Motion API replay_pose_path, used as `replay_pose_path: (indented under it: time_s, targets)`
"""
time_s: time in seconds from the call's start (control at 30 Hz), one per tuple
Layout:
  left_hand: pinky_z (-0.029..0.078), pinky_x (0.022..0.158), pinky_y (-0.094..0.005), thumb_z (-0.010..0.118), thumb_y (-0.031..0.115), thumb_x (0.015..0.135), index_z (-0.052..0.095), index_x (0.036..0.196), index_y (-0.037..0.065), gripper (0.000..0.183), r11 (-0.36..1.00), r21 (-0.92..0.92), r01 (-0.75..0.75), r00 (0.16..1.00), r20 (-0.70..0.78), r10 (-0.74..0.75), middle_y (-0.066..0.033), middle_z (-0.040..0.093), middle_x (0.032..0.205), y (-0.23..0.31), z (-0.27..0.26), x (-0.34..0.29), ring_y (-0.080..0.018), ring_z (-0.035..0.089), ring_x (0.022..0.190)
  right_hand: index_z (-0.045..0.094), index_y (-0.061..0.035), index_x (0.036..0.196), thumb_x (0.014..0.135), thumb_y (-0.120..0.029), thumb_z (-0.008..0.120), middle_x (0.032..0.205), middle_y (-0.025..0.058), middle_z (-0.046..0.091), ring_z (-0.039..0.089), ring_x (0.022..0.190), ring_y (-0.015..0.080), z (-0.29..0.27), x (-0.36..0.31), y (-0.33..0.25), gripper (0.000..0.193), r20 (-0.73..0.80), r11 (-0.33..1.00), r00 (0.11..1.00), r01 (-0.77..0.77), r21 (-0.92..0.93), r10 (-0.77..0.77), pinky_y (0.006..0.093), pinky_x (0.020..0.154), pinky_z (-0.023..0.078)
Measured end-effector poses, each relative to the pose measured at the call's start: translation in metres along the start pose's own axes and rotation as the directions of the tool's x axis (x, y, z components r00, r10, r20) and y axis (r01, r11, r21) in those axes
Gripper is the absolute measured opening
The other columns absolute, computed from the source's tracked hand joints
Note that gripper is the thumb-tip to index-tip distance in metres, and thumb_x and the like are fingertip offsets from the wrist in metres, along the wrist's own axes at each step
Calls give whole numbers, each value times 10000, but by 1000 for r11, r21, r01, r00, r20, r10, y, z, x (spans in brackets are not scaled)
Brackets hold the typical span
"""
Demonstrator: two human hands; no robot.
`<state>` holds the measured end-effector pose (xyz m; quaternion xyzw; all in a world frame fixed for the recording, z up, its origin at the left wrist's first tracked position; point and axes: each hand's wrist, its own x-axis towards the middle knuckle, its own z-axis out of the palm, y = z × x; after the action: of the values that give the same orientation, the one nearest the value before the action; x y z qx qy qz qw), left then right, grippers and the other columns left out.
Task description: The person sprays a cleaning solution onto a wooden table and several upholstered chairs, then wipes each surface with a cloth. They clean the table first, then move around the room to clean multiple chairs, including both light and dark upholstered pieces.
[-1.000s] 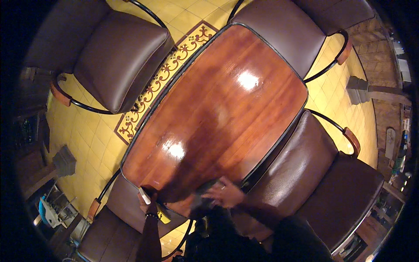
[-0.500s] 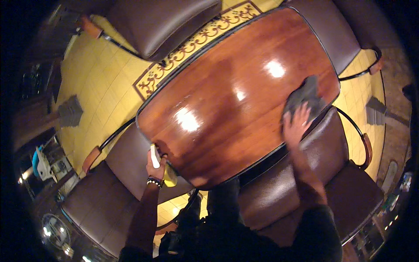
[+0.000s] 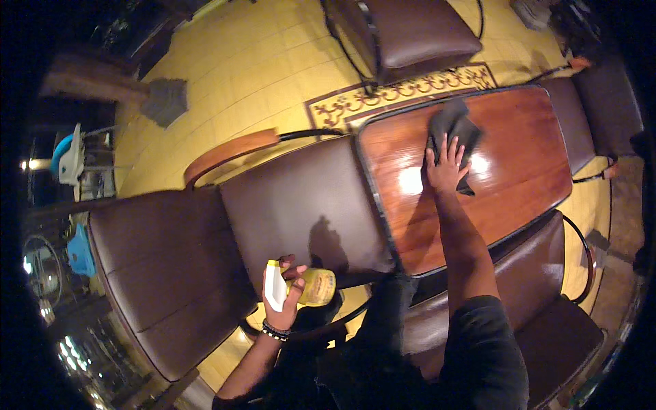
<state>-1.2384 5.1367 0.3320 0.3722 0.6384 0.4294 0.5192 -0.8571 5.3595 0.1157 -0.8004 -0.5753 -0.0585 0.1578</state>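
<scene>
My right hand [image 3: 447,166] lies with fingers spread on a dark grey cloth [image 3: 452,130], pressing it flat against the glossy reddish-brown wooden table [image 3: 519,157]. The cloth rests toward the table's far left part, and its folds stick out beyond my fingertips and beside my palm. In my left hand [image 3: 282,301] is a spray bottle [image 3: 317,287] with a white and yellow trigger head and a clear yellowish body. My fingers wrap round its neck. The bottle hangs tilted in front of the brown padded chair [image 3: 301,212], off the table's left end.
A wooden armrest [image 3: 236,154] curves along the chair's far side. Another brown chair [image 3: 424,34] stands beyond the table, and a brown seat [image 3: 478,280] sits along its near edge. A scroll-patterned border [image 3: 403,87] runs across the yellow tiled floor [image 3: 225,82].
My view has turned toward the left. My right hand has taken the cloth from the table's right end to its far left part. The left hand with the spray bottle is now off the table's edge.
</scene>
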Motion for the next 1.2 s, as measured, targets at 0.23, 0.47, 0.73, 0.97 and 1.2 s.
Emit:
replay_pose_path:
  time_s: [0.23, 0.47, 0.73, 0.97, 1.2]
  targets:
    - [582, 772, -336, 693, 0, 928, 638, 1230, 60, 313, 843, -440, 309, 898, -156, -411, -60, 685, 1158, -7, -115, -21, -153, 672, 886, 577, -65, 1443, 924, -130, 615, 1577, 127, 488, 442, 1469, 323, -99, -265, -3, 524, 321, 791, 817, 244, 561, -480, 488, 1221, 311]
    - [548, 729, -316, 770, 14, 892, 670, 1116, 121, 267, 555, -648, 521, 685, -70, -725, -6, 705, 988, -42, -173, -49, -132, 676, 886, 710, 49, 1103, 1015, -253, 641, 985, 137, 745, 722, 834, 245, -174, -318, 11, 323, 786, 349, 563, -812, 467, 257, 404, 786, 578]
    - [536, 650, -289, 751, -3, 896, 655, 1191, 80, 321, 819, -424, 387, 819, -250, -516, -12, 695, 956, -21, -204, -86, -126, 664, 854, 681, -44, 1135, 922, -238, 776, 1016, 13, 718, 669, 829, 169, -179, -275, -105, 303, 832, 397, 554, -764, 509, -2, 331, 727, 541]
    - [566, 912, -318, 758, 68, 867, 620, 1326, -22, 488, 913, 296, 282, 953, -194, -232, -143, 718, 1222, -36, -222, -136, -182, 710, 1062, 585, -66, 1364, 867, -241, 738, 1425, 170, 573, 530, 1338, 289, -45, -317, -217, 549, 364, 408, 195, 566, 717, -911, 487, 1150, 368]
    - [599, 809, -297, 646, -105, 854, 583, 1340, -68, 492, 785, -503, 363, 839, -189, -510, -151, 694, 1221, -120, -218, -168, -150, 656, 908, 477, -152, 1511, 911, -395, 649, 1610, 122, 399, 332, 1514, 308, 79, -303, -358, 670, 89, 50, -31, 627, 777, -996, 544, 1229, 227]
